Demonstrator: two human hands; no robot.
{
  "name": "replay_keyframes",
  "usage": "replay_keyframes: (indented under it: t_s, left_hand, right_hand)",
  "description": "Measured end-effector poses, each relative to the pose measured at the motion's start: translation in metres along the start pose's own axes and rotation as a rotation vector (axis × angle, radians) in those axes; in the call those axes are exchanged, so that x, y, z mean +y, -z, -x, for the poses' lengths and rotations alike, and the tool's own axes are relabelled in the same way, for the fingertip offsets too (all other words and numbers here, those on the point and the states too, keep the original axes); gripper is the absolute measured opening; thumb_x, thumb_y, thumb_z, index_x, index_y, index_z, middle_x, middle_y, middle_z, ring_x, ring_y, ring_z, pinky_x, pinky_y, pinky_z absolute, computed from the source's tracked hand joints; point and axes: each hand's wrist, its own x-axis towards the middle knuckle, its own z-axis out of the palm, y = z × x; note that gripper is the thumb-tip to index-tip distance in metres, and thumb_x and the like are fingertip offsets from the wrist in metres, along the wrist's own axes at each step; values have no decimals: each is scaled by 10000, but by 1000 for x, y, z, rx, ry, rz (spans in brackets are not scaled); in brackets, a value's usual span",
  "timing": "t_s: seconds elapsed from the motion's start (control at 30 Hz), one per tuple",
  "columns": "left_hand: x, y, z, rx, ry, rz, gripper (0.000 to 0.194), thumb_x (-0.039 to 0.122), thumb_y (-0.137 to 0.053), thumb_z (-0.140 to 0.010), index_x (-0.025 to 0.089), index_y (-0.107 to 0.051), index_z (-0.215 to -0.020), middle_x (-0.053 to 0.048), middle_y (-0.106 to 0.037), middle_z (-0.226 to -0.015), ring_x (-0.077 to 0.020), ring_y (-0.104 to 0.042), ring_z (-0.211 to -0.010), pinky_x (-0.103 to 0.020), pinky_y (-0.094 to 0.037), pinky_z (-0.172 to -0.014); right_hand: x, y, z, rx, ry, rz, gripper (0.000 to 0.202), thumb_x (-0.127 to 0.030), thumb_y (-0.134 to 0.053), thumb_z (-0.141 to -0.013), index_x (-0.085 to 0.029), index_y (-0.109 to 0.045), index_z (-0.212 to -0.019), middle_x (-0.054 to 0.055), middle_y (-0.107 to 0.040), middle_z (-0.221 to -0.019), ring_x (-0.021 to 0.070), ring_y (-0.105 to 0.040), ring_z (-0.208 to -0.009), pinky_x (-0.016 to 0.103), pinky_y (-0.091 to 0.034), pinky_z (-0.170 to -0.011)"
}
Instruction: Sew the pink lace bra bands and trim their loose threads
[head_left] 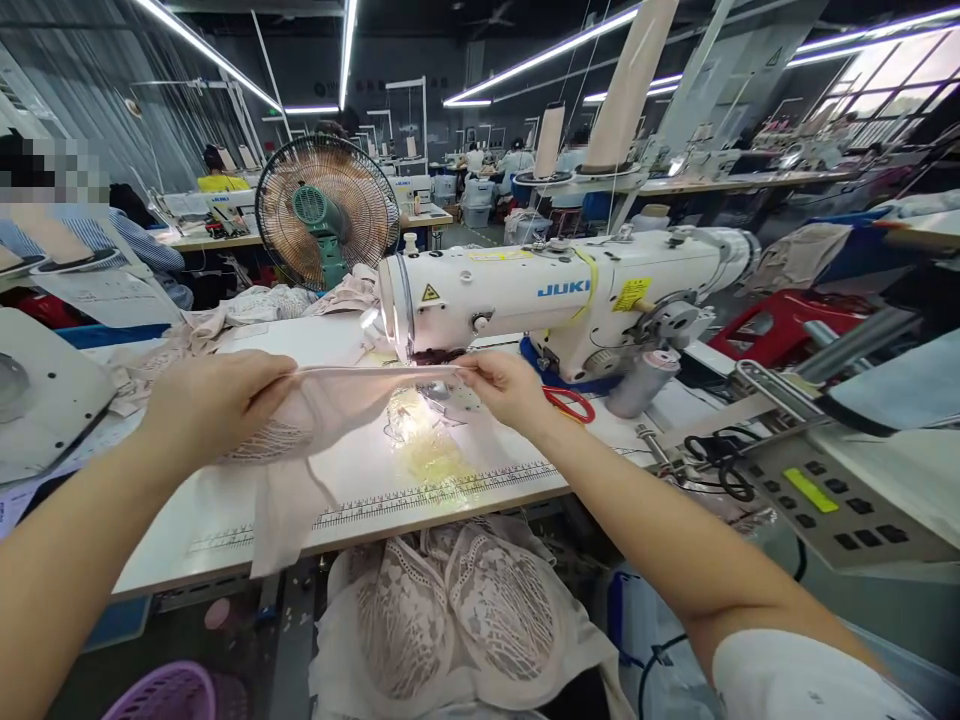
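Note:
A pale pink bra piece [345,400] with a lace-patterned cup is stretched between both hands, its upper edge pulled straight in front of the sewing machine's [480,300] needle area. My left hand [217,400] is closed on the left end of that edge. At the right end, my right hand [502,385] pinches the edge between thumb and fingers, close to the machine head. Part of the fabric hangs over the table's front edge. Another lace-cupped bra [465,620] lies below the table edge, at my lap.
A grey thread cone [646,383] and red-handled scissors [570,403] lie right of the machine. A control panel [825,490] juts out at the right. Piled garments [262,305] and a fan [328,210] stand behind. A purple basket [169,695] sits at lower left.

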Motion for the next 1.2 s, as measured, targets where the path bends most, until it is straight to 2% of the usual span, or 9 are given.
replay_keyframes:
  t_s: [0.07, 0.13, 0.23, 0.37, 0.47, 0.67, 0.93, 1.1, 1.2]
  left_hand:
    - [9, -15, 21, 252, -278, -222, 225, 325, -491, -872, 229, -692, -907, -40, -714, -806, -209, -625, -704, -268, -355, -512]
    - [23, -43, 49, 341, -463, -213, 164, 204, -525, -863, 228, -676, -921, -42, -720, -910, -195, -643, -761, -267, -415, -562]
    - [44, -87, 93, 232, -567, -22, 226, 109, -457, -879, 190, -656, -948, -78, -713, -990, -197, -662, -837, -278, -489, -652]
    - [57, -114, 122, 84, -420, 139, 231, 147, -494, -864, 207, -641, -1032, -87, -706, -1040, -225, -680, -832, -304, -523, -642]
    - [56, -115, 125, 56, -337, 194, 208, 203, -544, -850, 241, -643, -1029, -62, -712, -1027, -223, -685, -823, -307, -534, -641]
    - [53, -111, 125, 79, -322, 205, 173, 217, -551, -854, 226, -652, -993, -64, -715, -1000, -202, -681, -805, -288, -533, -651]
    - [45, -111, 128, 58, -381, 235, 229, 164, -537, -853, 211, -620, -1061, -87, -701, -1037, -213, -676, -841, -311, -536, -710]
    - [40, -115, 130, 41, -409, 253, 386, 173, -467, -867, 283, -544, -1229, -81, -691, -1077, -238, -680, -857, -335, -538, -692]
    - [44, -112, 129, 59, -423, 223, 376, 152, -459, -868, 272, -554, -1211, -82, -699, -1042, -231, -678, -865, -332, -547, -714]
  right_hand:
    - [11, 3, 11, 58, 243, 154, 184, -265, -484, -864, -193, -649, -896, 108, -697, -1020, 204, -638, -971, 365, -508, -859]
    - [28, 4, 33, -37, 335, 262, 195, -246, -474, -876, -197, -661, -900, 105, -690, -1072, 195, -635, -1007, 358, -514, -876]
    - [48, 1, 74, -253, 310, 370, 207, -224, -470, -878, -202, -675, -901, 88, -694, -1075, 190, -644, -983, 352, -535, -841]
    - [49, 0, 104, -406, 233, 436, 243, -214, -446, -892, -208, -677, -968, 82, -669, -1139, 198, -626, -1025, 362, -527, -861]
    - [41, 3, 108, -421, 232, 452, 248, -217, -442, -899, -198, -676, -979, 90, -664, -1149, 215, -621, -1044, 375, -530, -864]
    - [38, 11, 117, -371, 180, 447, 207, -238, -480, -881, -206, -664, -969, 97, -648, -1180, 221, -628, -1035, 397, -527, -880]
    - [39, 17, 122, -151, 80, 332, 147, -242, -522, -859, -206, -650, -922, 104, -678, -1070, 195, -632, -982, 364, -521, -867]
    - [33, 15, 117, -247, 125, 337, 149, -231, -514, -861, -217, -662, -868, 81, -682, -998, 192, -605, -905, 359, -500, -814]
    - [29, 12, 117, -311, 157, 338, 164, -250, -513, -874, -209, -669, -842, 79, -677, -918, 193, -574, -839, 346, -485, -751]
